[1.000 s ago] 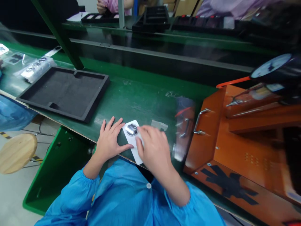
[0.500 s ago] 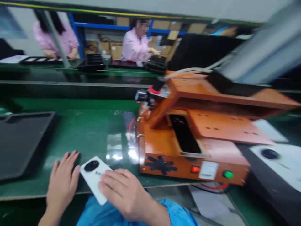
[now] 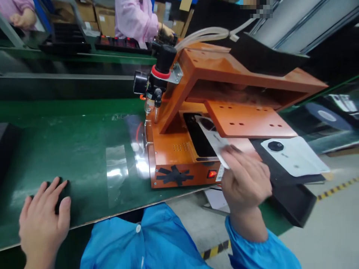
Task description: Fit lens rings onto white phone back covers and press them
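My right hand (image 3: 246, 177) is closed on the lower end of a white phone back cover (image 3: 217, 141) with a dark round camera area. The hand is a little blurred. The cover is tilted over the orange machine (image 3: 171, 160), partly in front of a black phone-sized panel (image 3: 195, 136) in its recess. I cannot tell whether cover and panel touch. My left hand (image 3: 45, 216) rests on the green bench mat (image 3: 84, 160) near the front edge, fingers spread, holding nothing.
An orange plate (image 3: 252, 119) overhangs the recess. A black pressure regulator (image 3: 157, 78) is fixed at the machine's left. Another white cover-shaped piece (image 3: 294, 155) lies on a dark tray at right. Clear film (image 3: 116, 160) is on the mat. Co-workers in pink sit across the bench.
My right hand has carried the white back cover from the bench's front edge rightward to the machine. My left hand stays flat on the mat. The view has turned right.
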A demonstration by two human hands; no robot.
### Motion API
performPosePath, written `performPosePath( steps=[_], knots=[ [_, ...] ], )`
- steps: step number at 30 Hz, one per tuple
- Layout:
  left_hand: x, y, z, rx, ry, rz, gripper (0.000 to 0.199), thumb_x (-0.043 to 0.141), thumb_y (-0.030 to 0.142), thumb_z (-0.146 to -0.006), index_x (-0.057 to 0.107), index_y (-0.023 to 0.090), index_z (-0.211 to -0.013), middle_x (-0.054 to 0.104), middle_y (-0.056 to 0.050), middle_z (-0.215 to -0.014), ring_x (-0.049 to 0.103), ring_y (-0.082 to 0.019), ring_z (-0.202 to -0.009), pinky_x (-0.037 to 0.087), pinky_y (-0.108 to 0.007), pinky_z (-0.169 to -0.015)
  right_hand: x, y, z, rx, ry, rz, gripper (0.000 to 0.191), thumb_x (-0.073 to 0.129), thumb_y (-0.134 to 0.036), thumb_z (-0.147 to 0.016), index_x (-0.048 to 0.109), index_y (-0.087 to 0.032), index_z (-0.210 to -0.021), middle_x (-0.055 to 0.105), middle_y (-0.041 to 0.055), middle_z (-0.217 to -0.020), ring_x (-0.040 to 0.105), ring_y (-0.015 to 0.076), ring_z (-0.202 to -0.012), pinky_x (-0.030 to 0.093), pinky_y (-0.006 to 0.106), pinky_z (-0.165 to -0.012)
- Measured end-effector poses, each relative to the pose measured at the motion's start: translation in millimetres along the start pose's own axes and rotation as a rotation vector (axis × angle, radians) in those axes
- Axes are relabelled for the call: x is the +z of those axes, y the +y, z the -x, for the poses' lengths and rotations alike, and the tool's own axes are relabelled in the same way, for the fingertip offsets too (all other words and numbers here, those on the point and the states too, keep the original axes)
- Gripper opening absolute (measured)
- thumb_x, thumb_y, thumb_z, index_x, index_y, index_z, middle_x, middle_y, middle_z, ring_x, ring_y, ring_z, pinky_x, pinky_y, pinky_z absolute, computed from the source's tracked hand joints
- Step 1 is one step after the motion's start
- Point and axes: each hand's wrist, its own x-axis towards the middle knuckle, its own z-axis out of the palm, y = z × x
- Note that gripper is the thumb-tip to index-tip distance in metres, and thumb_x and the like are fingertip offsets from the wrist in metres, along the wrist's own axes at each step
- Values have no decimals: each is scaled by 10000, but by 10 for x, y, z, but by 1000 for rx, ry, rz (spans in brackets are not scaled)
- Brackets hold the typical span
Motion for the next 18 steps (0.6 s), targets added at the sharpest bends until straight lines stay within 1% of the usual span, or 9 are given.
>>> performPosePath(
  steps=[2, 4, 6, 8, 11, 15, 18],
  knots=[
    [5, -22, 8, 7, -1, 0, 612, 280, 516, -1086, 575, 178, -1502, 536, -143, -1609, 369, -301, -1599, 224, -563, -1358, 106, 139, -98, -25, -122, -29, 493, 537, -11, -1012, 678, -263, -1412, 773, 69, -1284, 754, 264, -1181, 596, 411, -1001],
    [12, -53, 17, 25, 0, -1, 585, 304, 514, -1081, 548, 234, -1533, 528, -107, -1623, 373, -300, -1598, 241, -592, -1350, 179, 240, -154, -43, -229, -89, 435, 521, -48, -1042, 682, -243, -1396, 765, 74, -1303, 742, 255, -1205, 603, 415, -1027],
    [17, -81, 26, 39, 1, -2, 561, 337, 507, -1077, 516, 287, -1561, 518, -75, -1635, 377, -309, -1595, 259, -622, -1339, 232, 308, -166, -35, -316, -122, 411, 497, -69, -1054, 697, -227, -1376, 751, 81, -1334, 726, 264, -1239, 609, 435, -1039],
    [20, -98, 35, 45, -2, 4, 558, 363, 498, -1073, 479, 323, -1590, 505, -59, -1646, 373, -319, -1597, 265, -639, -1334, 269, 355, -159, -11, -371, -143, 404, 485, -84, -1058, 717, -227, -1356, 750, 80, -1335, 723, 268, -1243, 615, 448, -1037],
    [21, -109, 46, 48, 17, 27, 566, 386, 485, -1070, 413, 390, -1628, 473, -23, -1671, 366, -312, -1600, 259, -629, -1342, 282, 389, -175, 12, -381, -179, 397, 491, -108, -1061, 730, -232, -1352, 763, 82, -1306, 738, 269, -1211, 622, 450, -1026],
    [25, -125, 50, 49, 9, 26, 591, 382, 483, -1067, 312, 478, -1654, 419, 34, -1703, 341, -306, -1612, 241, -639, -1346, 254, 381, -246, 8, -318, -169, 415, 516, -92, -1050, 719, -255, -1374, 775, 65, -1272, 752, 262, -1154, 614, 430, -1019],
    [27, -121, 49, 54, 7, 31, 611, 388, 490, -1058, 258, 536, -1653, 370, 88, -1723, 330, -304, -1616, 229, -632, -1355, 255, 373, -277, -14, -295, -130, 418, 514, -74, -1037, 719, -235, -1363, 782, 75, -1242, 754, 267, -1127, 612, 418, -994]
  ],
)
